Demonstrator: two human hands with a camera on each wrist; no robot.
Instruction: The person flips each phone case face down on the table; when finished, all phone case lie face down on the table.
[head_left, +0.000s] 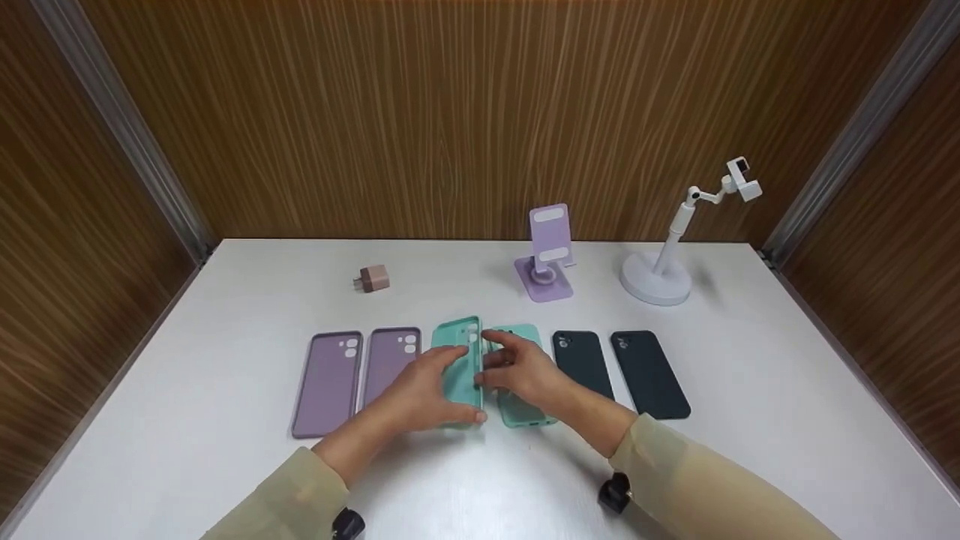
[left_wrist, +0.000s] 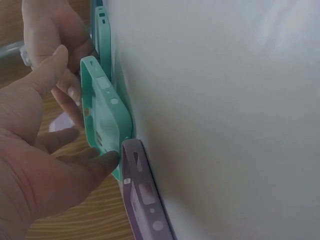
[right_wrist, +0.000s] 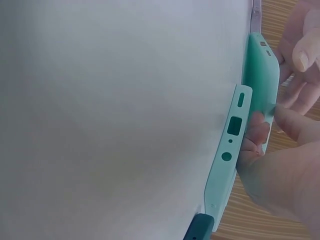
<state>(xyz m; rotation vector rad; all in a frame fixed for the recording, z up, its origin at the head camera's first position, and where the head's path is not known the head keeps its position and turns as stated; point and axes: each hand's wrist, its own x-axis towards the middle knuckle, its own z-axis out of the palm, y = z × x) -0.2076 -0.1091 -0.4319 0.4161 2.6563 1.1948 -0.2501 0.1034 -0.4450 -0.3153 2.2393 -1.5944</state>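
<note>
A mint green phone case (head_left: 459, 386) is tilted up on its left long edge, hollow side facing left. My right hand (head_left: 529, 375) pinches its raised right edge; in the right wrist view the thumb is at the rim and the fingertips (right_wrist: 256, 134) lie behind the back. My left hand (head_left: 416, 394) is spread at the case's left side, thumb apart, with fingertips (left_wrist: 112, 160) right at its lower edge. Under my right hand lies a second mint green phone case (head_left: 523, 414), partly hidden. Two purple phone cases (head_left: 328, 386) lie to the left, hollow side up.
Two dark phone cases (head_left: 651, 375) lie back up on the right of the white table (head_left: 225, 360). Farther back stand a pink plug charger (head_left: 375, 277), a purple phone stand (head_left: 551, 232) and a white jointed-arm holder (head_left: 656, 281). Wood-grain panels (head_left: 450, 120) enclose the back and sides.
</note>
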